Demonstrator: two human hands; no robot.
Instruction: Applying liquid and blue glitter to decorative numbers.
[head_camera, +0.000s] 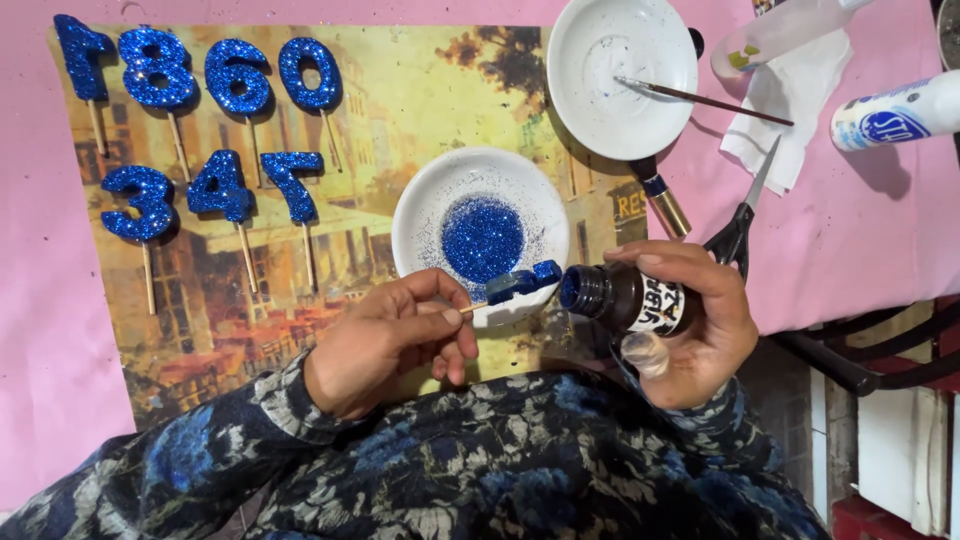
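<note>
My left hand (395, 335) pinches a thin wooden stick that carries a blue glitter-covered number shape (522, 283), held over the near rim of a white dish (418, 225). A heap of blue glitter (483, 238) lies in that dish. My right hand (695, 325) grips a small dark bottle (628, 297) tipped sideways, its open blue mouth almost touching the shape. Both forearms wear a dark flowered sleeve.
Several finished blue glitter numbers on sticks (200, 130) lie on a picture print (400, 100) over a pink cloth (860, 220). A second white dish (590, 110) holds a thin brush (700, 97). Scissors (740, 225), tissue (790, 100) and a glue bottle (895, 115) lie at right.
</note>
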